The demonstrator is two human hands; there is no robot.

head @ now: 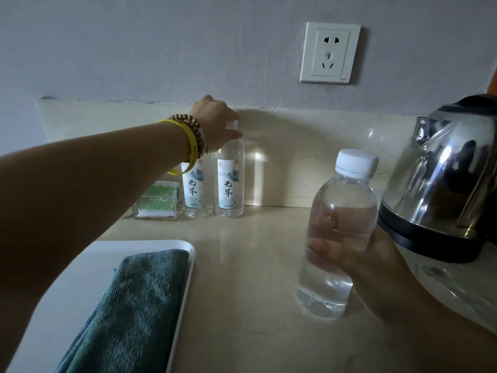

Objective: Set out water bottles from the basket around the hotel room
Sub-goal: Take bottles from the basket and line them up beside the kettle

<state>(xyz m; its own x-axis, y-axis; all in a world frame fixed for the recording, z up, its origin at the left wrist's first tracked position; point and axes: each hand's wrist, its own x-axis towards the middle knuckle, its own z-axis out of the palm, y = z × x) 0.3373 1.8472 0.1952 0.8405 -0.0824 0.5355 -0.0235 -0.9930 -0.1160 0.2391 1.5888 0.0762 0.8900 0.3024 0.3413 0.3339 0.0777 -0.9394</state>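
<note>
Two labelled water bottles stand side by side against the back splash of the beige counter (242,265). My left hand (215,119) grips the white cap of the right one (230,184); the left bottle (193,189) is partly hidden behind my wrist. My right hand (357,254) holds a third clear water bottle (338,232) with a white cap, upright, just above the counter near the kettle. No basket is in view.
A steel electric kettle (441,179) stands at the right. A clear holder with green packets (158,200) sits left of the bottles. A white tray (70,278) with a folded dark green towel (134,305) lies front left. A wall socket (330,53) is above.
</note>
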